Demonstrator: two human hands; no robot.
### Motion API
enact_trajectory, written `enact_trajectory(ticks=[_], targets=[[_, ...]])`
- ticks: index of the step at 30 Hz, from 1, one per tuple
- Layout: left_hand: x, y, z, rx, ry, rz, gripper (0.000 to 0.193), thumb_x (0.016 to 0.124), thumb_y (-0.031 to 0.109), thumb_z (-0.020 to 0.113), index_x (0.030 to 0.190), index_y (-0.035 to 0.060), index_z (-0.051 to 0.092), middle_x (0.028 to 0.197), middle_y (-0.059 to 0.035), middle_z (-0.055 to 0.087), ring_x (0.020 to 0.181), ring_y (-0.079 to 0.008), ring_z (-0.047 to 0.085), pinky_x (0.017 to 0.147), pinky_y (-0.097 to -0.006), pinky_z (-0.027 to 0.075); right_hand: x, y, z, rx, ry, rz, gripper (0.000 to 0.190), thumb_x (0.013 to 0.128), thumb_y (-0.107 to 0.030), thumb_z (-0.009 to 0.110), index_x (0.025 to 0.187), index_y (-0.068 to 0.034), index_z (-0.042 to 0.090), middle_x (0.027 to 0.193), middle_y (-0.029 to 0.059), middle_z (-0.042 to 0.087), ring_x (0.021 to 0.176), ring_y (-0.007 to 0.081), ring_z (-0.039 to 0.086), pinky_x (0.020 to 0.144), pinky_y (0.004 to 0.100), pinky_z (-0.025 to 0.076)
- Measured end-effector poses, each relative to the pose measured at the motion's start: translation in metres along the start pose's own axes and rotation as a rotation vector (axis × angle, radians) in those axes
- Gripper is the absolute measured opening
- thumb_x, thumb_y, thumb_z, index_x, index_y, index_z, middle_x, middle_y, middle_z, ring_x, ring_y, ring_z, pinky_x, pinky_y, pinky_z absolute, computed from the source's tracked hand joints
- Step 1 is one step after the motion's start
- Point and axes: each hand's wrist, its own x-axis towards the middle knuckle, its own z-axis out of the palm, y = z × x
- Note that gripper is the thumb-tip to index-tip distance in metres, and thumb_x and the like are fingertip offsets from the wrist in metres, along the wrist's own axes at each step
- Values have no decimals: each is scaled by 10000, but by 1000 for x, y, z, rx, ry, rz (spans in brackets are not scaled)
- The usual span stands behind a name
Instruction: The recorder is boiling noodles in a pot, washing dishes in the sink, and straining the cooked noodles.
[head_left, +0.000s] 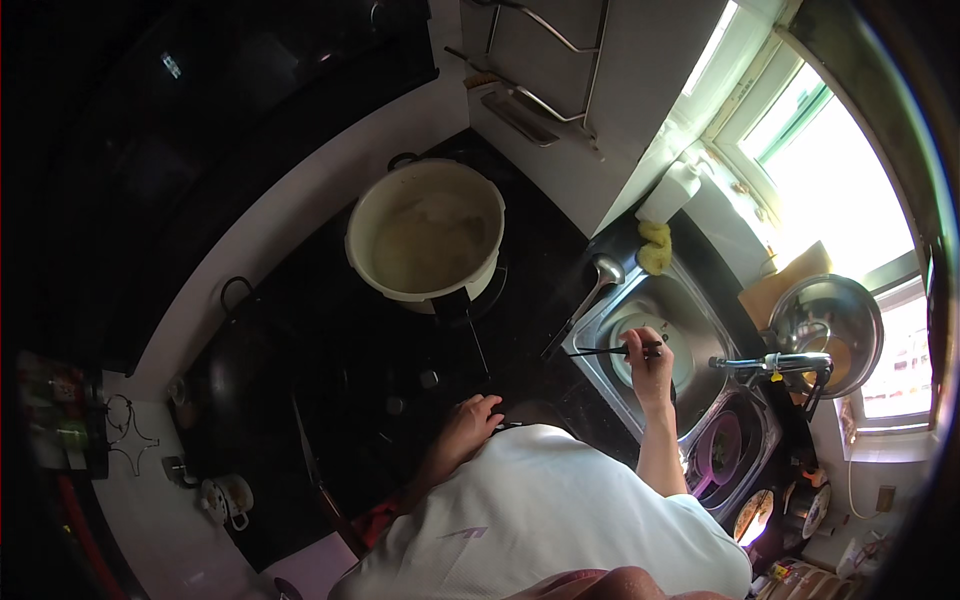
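Note:
My right hand (649, 361) is closed around dark chopsticks (604, 351) above the steel sink basin (701, 319). Beneath it in the basin lies a pale round dish (679, 360) with small dark bits on it. My left hand (472, 420) rests at the front of the black cooktop, near my shirt; whether it touches anything is unclear. Ahead, a large pale pot (356, 240) with cloudy liquid (427, 240) stands on the stove, its handle towards me. A metal ladle (606, 271) lies on the counter beside the sink.
A faucet (772, 364) reaches over the sink from the right. A yellow cloth (655, 247) and white bottle (671, 191) are behind the basin. A purple colander (718, 450) sits in the second basin. A steel bowl (847, 322) leans near the window. A dark wok (240, 360) stands left.

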Motion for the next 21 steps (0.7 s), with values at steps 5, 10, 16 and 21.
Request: enact_trajectory(ticks=[5,10,16,21], targets=[[3,1,-1,3,-24,1,300,833,177,677,1104,63,623,882,-122,619,811,-273,622,726,-375,508,1,-3,-3,14,-4,10,228,955,-185,562,854,0,649,681,12,544,573,75,498,541,227,394],[6,4,-3,-31,-37,-27,289,828,211,680,1076,73,626,945,-148,636,866,-332,634,759,-416,516,3,21,-15,-26,32,-18,223,955,-180,565,852,0,647,691,15,553,578,74,503,539,228,396],[3,-7,2,-44,-50,-56,297,838,224,668,1094,79,625,968,-152,641,894,-332,636,778,-419,518,5,28,-35,6,73,64,244,961,-188,561,803,-11,614,704,11,576,571,60,502,523,211,389],[-1,-6,1,-14,-44,-52,307,848,240,656,1100,69,623,1010,-152,647,930,-333,635,810,-413,518,9,19,-20,77,71,57,232,962,-194,560,820,-21,623,684,6,579,550,53,503,512,201,382]])
